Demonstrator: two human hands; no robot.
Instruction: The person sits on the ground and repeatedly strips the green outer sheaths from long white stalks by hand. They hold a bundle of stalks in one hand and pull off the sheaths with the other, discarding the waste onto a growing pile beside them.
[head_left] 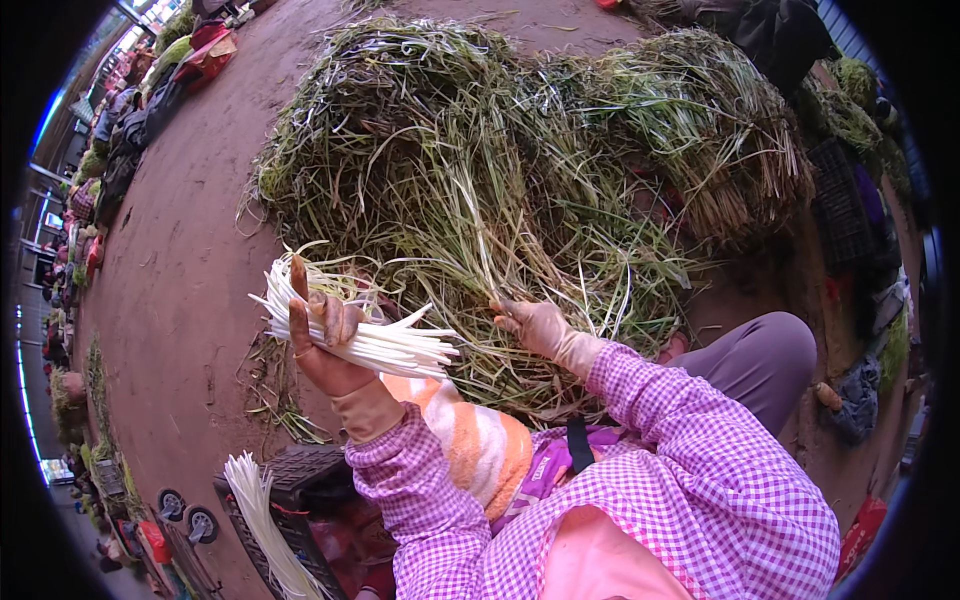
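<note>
My left hand [322, 335], in a soiled tan glove, grips a bundle of pale white stalks [405, 348] left of centre, fingers curled round it and a finger or two raised. My right hand [530, 325], also gloved, is closed on a few thin pale-green stalks [483, 250] in the big tangled heap of green and straw-coloured leaves [370, 150] in front of me. An orange-and-white striped cloth [480, 450] lies over my lap below the bundle. At the lower left another bunch of white stalks [270, 530] rests on a black plastic crate [293, 465].
Brown dirty floor [170, 300] stretches to the left, with small wheels [200, 522] beside the crate. Dark bags and red items [205, 55] line the upper left, with more piles behind. At the right are a dark crate [840, 200], greens and a grey-blue cloth [855, 400].
</note>
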